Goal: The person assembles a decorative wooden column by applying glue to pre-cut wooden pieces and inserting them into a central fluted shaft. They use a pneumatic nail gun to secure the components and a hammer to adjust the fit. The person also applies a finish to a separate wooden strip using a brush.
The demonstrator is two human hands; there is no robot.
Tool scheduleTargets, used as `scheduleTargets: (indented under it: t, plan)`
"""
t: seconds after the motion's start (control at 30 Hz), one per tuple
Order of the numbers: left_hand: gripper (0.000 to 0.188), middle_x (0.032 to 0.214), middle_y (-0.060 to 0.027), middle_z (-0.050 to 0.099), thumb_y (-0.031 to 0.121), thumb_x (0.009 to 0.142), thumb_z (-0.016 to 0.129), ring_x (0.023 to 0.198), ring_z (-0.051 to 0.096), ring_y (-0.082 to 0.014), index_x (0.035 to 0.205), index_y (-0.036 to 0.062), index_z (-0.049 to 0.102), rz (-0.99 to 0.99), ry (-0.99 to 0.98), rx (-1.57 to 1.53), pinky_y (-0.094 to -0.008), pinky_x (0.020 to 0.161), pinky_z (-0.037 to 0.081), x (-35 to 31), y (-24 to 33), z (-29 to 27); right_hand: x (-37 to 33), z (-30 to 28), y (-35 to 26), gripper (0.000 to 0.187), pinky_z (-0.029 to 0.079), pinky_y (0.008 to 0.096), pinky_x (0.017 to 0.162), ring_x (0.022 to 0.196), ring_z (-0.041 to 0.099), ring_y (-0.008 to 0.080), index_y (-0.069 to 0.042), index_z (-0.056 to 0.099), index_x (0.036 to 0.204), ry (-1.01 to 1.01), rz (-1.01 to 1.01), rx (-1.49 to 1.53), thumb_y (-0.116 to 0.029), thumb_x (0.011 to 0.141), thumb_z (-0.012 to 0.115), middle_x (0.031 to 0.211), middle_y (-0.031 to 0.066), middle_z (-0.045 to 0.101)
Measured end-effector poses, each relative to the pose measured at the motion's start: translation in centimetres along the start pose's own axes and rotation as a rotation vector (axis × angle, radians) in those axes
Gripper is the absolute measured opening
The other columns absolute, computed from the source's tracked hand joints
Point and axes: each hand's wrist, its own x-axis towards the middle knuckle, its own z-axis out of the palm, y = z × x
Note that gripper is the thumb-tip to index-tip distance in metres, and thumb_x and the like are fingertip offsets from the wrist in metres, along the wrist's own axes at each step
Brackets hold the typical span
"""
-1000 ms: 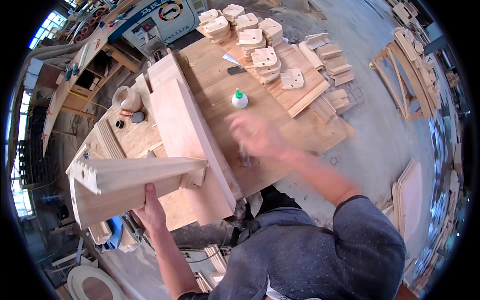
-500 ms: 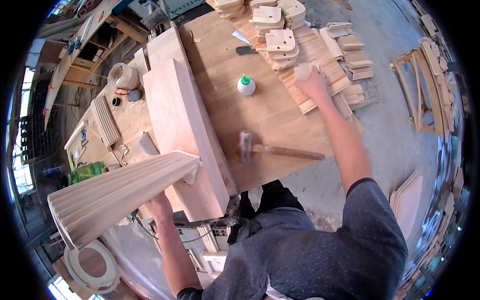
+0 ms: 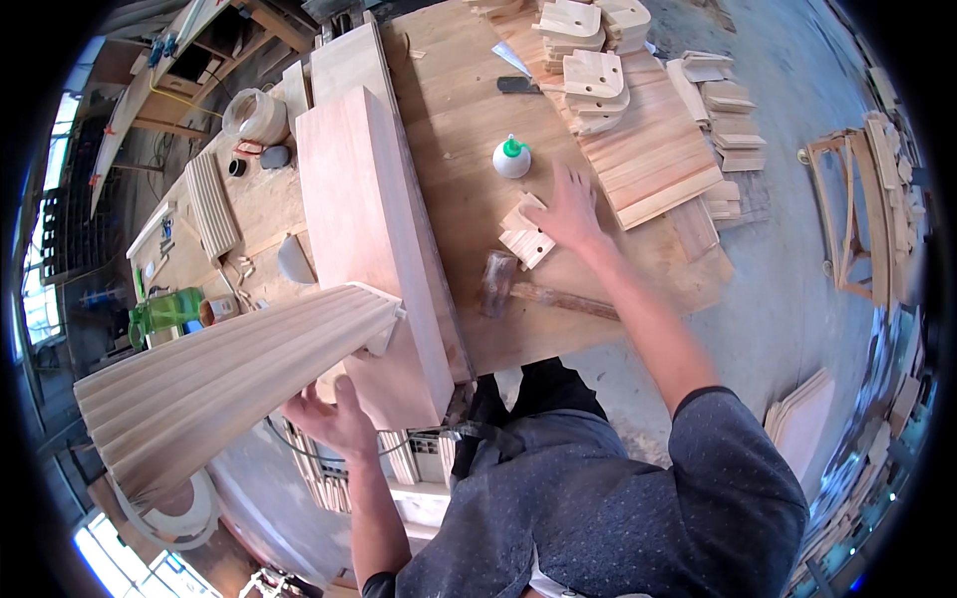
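Observation:
A pale wooden piece with drilled holes lies on the workbench beside the head of a mallet. My right hand is over its right edge, thumb at the piece and the other fingers stretched out. A fluted wooden panel, curved across, rests with its narrow end on a thick wooden block and juts out to the left. Below that panel's lower edge is my left hand, thumb and fingers apart; whether the fingertips touch the panel is unclear. A white bottle with green cap stands beyond my right hand.
Stacks of similar holed pieces sit on a slatted wood panel at the far right. Left of the block are a white tub, a green bottle and a ribbed strip. A wooden frame stands on the floor.
My right hand has come from the stacks toward the mallet, and the holed piece now lies on the bench. My left hand has lowered slightly from the fluted panel, its fingers spreading.

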Motion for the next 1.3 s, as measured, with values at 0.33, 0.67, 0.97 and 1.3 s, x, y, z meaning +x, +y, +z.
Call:
scheduleTargets:
  t: [0.33, 0.67, 0.97, 1.3]
  plan:
    - [0.047, 0.116, -0.0137, 0.057, 0.014, 0.07, 0.087, 0.104, 0.057, -0.033, 0.11, 0.0031, 0.062, 0.539, -0.766, 0.012, -0.0466, 0.092, 0.044, -5.2, 8.4, 7.5, 5.3, 0.4, 1.8, 0.072, 0.052, 0.0432, 0.098, 0.115, 0.064, 0.0322, 0.003, 0.051, 0.137, -0.005, -0.181, 0.253, -0.026, 0.079, 0.082, 0.125, 0.0208, 0.066]
    - [0.065, 0.139, -0.018, 0.051, 0.03, 0.077, 0.083, 0.14, 0.041, -0.0337, 0.128, -0.0031, 0.058, 0.5, -1.11, 0.52, -0.0665, 0.114, 0.029, -7.3, 6.1, 18.7, -6.6, -8.7, 5.6, 0.055, 0.054, 0.0352, 0.087, 0.097, 0.066, 0.0208, 0.003, 0.062, 0.122, -0.305, 0.139, 0.458, -0.028, 0.079, 0.078, 0.108, 0.0139, 0.069]
    - [0.078, 0.151, -0.0147, 0.047, 0.05, 0.089, 0.069, 0.148, 0.032, -0.028, 0.142, -0.0055, 0.053, 0.56, -1.108, 0.692, -0.0677, 0.121, 0.014, -9.1, 2.5, 22.2, -6.7, -8.3, 3.5, 0.049, 0.056, 0.0414, 0.087, 0.101, 0.072, 0.0341, -0.002, 0.07, 0.119, -0.243, 0.063, 0.101, -0.033, 0.083, 0.076, 0.107, 0.0218, 0.074]
    - [0.071, 0.15, -0.013, 0.049, 0.053, 0.093, 0.062, 0.147, 0.031, -0.0278, 0.134, -0.005, 0.063, 0.591, -1.15, 0.741, -0.0711, 0.119, 0.015, -9.1, 2.4, 22.4, -4.3, -9.8, 0.6, 0.048, 0.055, 0.0444, 0.084, 0.097, 0.071, 0.0391, -0.001, 0.074, 0.11, -0.326, 0.135, -0.06, -0.04, 0.082, 0.068, 0.103, 0.0252, 0.073]
